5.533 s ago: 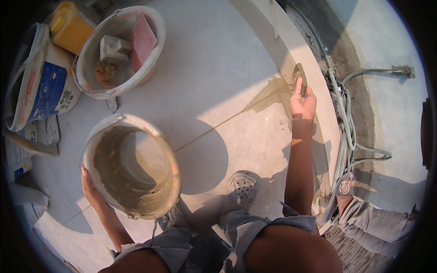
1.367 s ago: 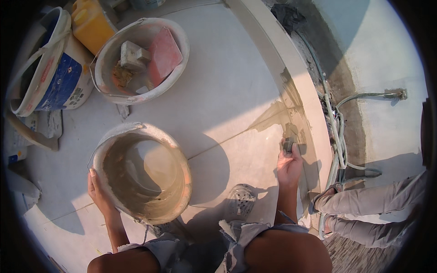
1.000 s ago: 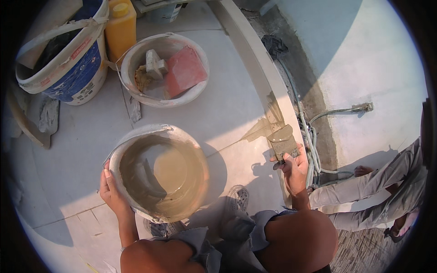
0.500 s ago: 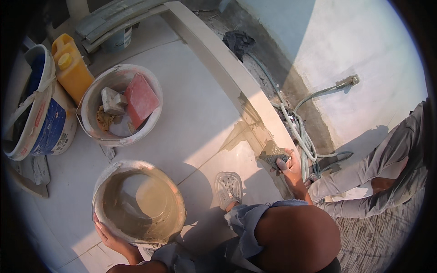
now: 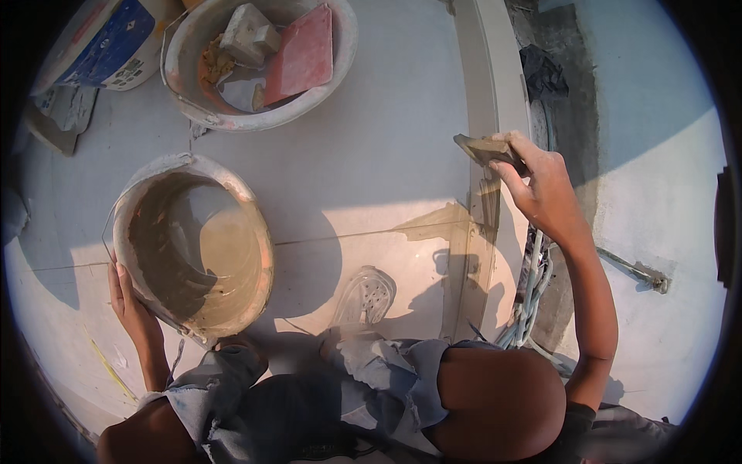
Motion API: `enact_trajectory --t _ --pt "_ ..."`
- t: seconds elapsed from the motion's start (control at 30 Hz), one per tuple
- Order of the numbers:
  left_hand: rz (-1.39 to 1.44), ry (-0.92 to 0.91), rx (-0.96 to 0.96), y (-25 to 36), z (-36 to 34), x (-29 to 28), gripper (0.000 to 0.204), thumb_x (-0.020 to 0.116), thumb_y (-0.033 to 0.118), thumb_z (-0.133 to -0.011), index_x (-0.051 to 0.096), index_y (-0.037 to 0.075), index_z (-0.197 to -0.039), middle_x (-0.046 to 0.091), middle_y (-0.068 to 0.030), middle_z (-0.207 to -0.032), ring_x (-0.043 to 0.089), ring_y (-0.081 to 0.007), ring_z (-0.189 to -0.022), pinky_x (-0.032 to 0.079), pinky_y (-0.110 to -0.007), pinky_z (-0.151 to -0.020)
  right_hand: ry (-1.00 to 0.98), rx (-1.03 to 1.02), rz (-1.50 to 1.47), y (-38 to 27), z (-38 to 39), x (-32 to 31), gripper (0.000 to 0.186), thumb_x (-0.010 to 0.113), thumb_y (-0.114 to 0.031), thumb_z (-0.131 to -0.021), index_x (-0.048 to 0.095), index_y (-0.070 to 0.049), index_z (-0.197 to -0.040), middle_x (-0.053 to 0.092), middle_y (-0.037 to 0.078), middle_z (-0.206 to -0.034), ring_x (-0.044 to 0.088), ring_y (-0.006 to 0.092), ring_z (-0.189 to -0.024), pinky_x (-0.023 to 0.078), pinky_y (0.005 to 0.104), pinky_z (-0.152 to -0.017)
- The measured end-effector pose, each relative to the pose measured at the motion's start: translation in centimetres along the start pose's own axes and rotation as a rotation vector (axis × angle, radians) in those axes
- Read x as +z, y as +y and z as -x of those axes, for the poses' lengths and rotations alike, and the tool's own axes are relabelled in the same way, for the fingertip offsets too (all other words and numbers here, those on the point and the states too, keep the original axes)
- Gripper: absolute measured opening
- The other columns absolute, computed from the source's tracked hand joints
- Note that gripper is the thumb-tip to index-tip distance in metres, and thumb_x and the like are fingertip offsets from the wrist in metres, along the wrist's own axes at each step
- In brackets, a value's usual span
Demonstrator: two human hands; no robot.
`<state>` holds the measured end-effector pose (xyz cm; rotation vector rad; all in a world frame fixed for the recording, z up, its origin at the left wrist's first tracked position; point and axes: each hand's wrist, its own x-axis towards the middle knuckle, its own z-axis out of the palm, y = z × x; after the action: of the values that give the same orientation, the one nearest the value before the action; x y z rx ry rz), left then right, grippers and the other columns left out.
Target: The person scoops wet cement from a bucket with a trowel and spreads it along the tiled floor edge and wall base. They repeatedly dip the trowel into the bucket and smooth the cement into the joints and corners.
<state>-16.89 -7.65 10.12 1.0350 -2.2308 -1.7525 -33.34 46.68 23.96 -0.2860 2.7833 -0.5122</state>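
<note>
A bucket (image 5: 261,224) coated inside with wet grey-brown slurry leans toward me at the left. My left hand (image 5: 137,313) holds its outer side, fingers against the wall. Liquid pools inside the bucket, and slurry coats the rim near my knees. To the right, my right hand (image 5: 545,182) pinches a flat, slurry-covered pad (image 5: 485,147), thin and pointed at one end; its material I cannot tell. The pad is above the tiled ledge (image 5: 506,100). Under it, wet slurry (image 5: 437,223) smears the floor tiles and the ledge's inner side.
A second bucket (image 5: 309,114) holds a red flat piece (image 5: 301,62) and grey blocks (image 5: 249,35). A white-and-blue bucket (image 5: 116,46) stands far left. Hoses (image 5: 533,286) and a black plastic bag (image 5: 542,73) lie beyond the ledge. My shoe (image 5: 365,298) rests on the tiles.
My right hand has lifted the pad away from the low part of the ledge and farther forward. My left hand stays at the bucket. The view has turned and shifted.
</note>
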Motion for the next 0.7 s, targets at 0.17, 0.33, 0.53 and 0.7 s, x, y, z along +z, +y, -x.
enact_trajectory --t 0.17,0.33,0.53,0.7 --pt "0.325 0.174 -0.046 -5.1 5.3 -1.7 0.071 0.035 0.051 -0.113 0.035 -0.001 -0.161 0.046 -0.0166 -0.159 0.042 -0.0267 -0.148 0.035 -0.042 -0.12 -0.408 -0.318 0.644 2.8 -5.8 -0.2 0.026 0.063 -0.003 -0.09 0.072 -0.002 -0.114 0.073 0.014 -0.105 0.067 0.0302 -0.107 0.056 0.0399 -0.088" --pt "0.351 0.502 -0.437 -14.1 12.1 -4.6 0.067 0.04 0.047 -0.113 0.041 -0.004 -0.155 0.052 -0.0168 -0.149 0.048 -0.0265 -0.14 0.039 -0.041 -0.116 -0.362 -0.543 0.83 7.1 -7.1 3.2 0.028 0.06 -0.003 -0.086 0.074 -0.003 -0.11 0.072 0.005 -0.121 0.062 0.0264 -0.121 0.058 0.0381 -0.097" --pt "0.305 0.522 -0.645 -18.4 16.1 -3.8 0.066 0.04 0.047 -0.113 0.041 -0.004 -0.155 0.053 -0.0168 -0.149 0.048 -0.0265 -0.14 0.039 -0.041 -0.116 -0.406 -0.495 0.943 10.3 -3.0 1.8 0.022 0.063 -0.003 -0.084 0.076 -0.007 -0.101 0.071 0.001 -0.111 0.063 0.0223 -0.118 0.058 0.0346 -0.093" --pt "0.274 0.59 -0.673 -18.6 19.3 -5.2 0.066 0.04 0.047 -0.113 0.041 -0.004 -0.155 0.053 -0.0167 -0.148 0.048 -0.0264 -0.14 0.039 -0.041 -0.116 -0.355 -0.525 0.843 6.4 -7.4 4.3 0.021 0.06 -0.001 -0.085 0.074 -0.005 -0.1 0.071 0.004 -0.11 0.064 0.0239 -0.113 0.058 0.0362 -0.093"
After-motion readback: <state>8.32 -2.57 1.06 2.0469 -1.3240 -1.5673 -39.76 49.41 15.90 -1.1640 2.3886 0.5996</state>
